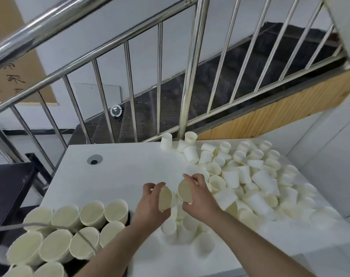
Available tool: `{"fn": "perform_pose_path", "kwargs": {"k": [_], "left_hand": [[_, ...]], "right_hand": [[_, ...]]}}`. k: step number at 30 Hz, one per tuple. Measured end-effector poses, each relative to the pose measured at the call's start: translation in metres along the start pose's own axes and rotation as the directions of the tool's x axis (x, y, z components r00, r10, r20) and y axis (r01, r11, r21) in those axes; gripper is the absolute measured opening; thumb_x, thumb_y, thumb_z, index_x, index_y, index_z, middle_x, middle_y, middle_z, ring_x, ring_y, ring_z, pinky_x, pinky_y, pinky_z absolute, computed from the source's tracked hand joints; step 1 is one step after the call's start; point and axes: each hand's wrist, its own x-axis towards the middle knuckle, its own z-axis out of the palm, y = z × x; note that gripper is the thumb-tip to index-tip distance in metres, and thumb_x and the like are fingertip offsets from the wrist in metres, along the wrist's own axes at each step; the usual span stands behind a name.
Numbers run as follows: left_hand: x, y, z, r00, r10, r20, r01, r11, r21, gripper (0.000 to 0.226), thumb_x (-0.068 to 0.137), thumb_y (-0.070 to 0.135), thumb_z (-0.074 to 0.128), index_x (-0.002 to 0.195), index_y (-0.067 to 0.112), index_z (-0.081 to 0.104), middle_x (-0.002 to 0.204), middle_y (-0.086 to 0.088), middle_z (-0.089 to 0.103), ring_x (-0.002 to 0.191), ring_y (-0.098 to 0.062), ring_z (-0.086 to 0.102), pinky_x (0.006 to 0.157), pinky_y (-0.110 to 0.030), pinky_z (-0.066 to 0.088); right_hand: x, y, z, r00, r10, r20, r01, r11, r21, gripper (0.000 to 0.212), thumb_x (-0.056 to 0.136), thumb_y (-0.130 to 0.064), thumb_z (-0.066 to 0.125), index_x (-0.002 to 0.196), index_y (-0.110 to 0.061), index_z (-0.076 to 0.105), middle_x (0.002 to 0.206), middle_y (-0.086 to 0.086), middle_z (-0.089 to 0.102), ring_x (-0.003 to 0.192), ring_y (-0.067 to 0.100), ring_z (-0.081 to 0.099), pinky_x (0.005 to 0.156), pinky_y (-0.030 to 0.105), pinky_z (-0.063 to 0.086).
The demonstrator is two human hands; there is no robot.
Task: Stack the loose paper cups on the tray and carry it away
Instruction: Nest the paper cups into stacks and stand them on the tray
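My left hand (150, 208) grips a white paper cup (165, 198) with its mouth turned toward the right. My right hand (200, 198) holds a second paper cup (185, 190), mouth facing left, a small gap away from the first. Both are held above the white table (120, 172). A big heap of loose paper cups (250, 176) covers the table's right half and spreads under my hands. At the lower left, several stacks of cups (70, 232) stand upright close together on a dark tray (128, 215), which is mostly hidden beneath them.
A steel stair railing (160, 80) runs right behind the table, with dark stairs beyond. A round cable hole (94, 159) sits in the table's far left. A black shelf (8, 188) stands left of the table. A thin cable (50, 224) crosses over the stacks.
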Motion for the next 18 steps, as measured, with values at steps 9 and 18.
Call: {"fn": "perform_pose_path", "kwargs": {"k": [9, 18], "left_hand": [[-0.089, -0.015, -0.015, 0.999, 0.022, -0.032, -0.02, 0.996, 0.081, 0.076, 0.071, 0.035, 0.074, 0.138, 0.025, 0.04, 0.123, 0.006, 0.039, 0.119, -0.015, 0.041, 0.092, -0.024, 0.041], [-0.138, -0.057, -0.043, 0.998, -0.036, -0.053, 0.044, 0.989, 0.143, 0.078, 0.071, 0.039, 0.073, 0.139, 0.022, 0.039, 0.131, 0.004, 0.038, 0.123, -0.016, 0.038, 0.093, -0.029, 0.043]], "right_hand": [[-0.073, -0.03, 0.021, 0.993, -0.106, 0.042, 0.107, 0.994, -0.014, 0.082, 0.079, -0.02, 0.063, 0.151, -0.024, 0.022, 0.139, -0.003, 0.021, 0.121, 0.016, 0.045, 0.089, 0.031, 0.051], [-0.096, -0.076, 0.061, 0.981, -0.123, 0.153, 0.127, 0.992, -0.012, 0.076, 0.079, -0.019, 0.063, 0.146, -0.023, 0.028, 0.136, -0.002, 0.023, 0.118, 0.022, 0.048, 0.088, 0.031, 0.049]]}}
